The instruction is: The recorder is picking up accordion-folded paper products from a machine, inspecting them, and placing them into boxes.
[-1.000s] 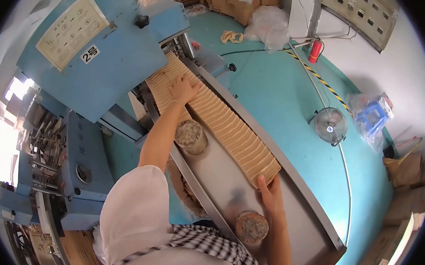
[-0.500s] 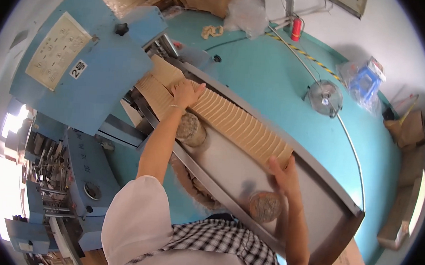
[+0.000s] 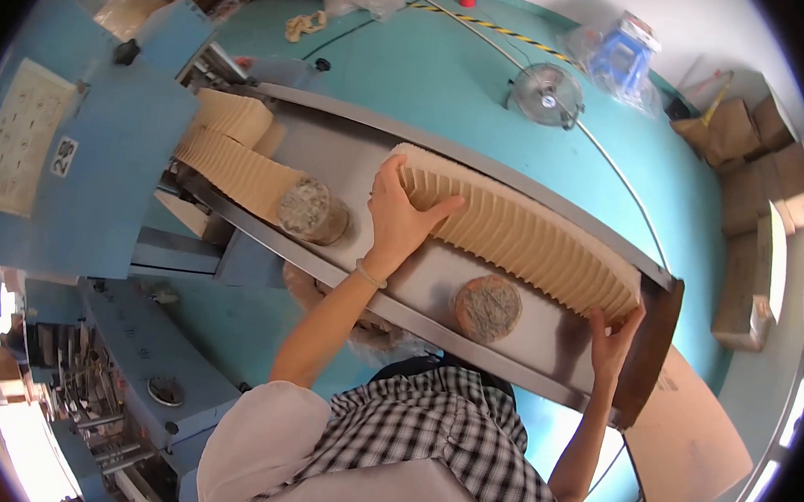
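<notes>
A long row of thin tan pieces (image 3: 524,236), like folded paper or card set on edge, lies along the far side of a metal trough (image 3: 331,139). At its left end my left hand (image 3: 405,209) is closed round the row, thumb on the near face. My right hand (image 3: 612,336) presses against the right end with thumb and fingers. Between my arms stands a round weight-like cylinder with a rough grey top (image 3: 487,309). A second such cylinder (image 3: 313,211) is left of my left hand, against another row of tan pieces (image 3: 240,170).
A blue machine (image 3: 82,154) stands at the left, where the trough begins. The trough's right end has a brown wall (image 3: 653,353), with a cardboard sheet (image 3: 692,439) beyond it. A round fan (image 3: 546,95) and a blue stool (image 3: 623,57) are on the green floor.
Both hands have moved the long tan row rightward along the trough, leaving a gap from the pieces near the machine. My view has turned to the right.
</notes>
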Action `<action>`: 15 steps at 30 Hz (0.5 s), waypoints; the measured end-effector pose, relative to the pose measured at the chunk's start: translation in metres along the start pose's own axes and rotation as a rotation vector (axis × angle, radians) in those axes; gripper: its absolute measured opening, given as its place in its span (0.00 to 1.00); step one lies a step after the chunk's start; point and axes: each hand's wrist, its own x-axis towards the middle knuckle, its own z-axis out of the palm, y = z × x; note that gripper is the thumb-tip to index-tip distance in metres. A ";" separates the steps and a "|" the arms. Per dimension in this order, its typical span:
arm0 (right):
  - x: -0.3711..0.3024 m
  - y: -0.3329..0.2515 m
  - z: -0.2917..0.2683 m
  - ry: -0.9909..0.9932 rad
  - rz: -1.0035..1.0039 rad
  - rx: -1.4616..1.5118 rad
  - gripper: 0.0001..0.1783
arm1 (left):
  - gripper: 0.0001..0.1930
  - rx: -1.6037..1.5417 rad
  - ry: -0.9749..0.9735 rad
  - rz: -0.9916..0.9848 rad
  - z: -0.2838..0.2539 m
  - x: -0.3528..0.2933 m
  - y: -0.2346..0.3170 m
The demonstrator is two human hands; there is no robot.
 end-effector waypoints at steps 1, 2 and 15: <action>-0.004 -0.001 -0.009 0.064 -0.033 -0.041 0.41 | 0.54 -0.124 -0.012 0.031 0.005 -0.008 0.003; -0.010 -0.001 -0.019 0.127 -0.066 -0.083 0.42 | 0.54 -0.250 -0.024 0.061 0.010 -0.016 0.006; -0.061 -0.143 0.117 -0.257 -0.383 -0.286 0.48 | 0.37 -0.871 -0.326 -0.089 0.019 -0.026 -0.003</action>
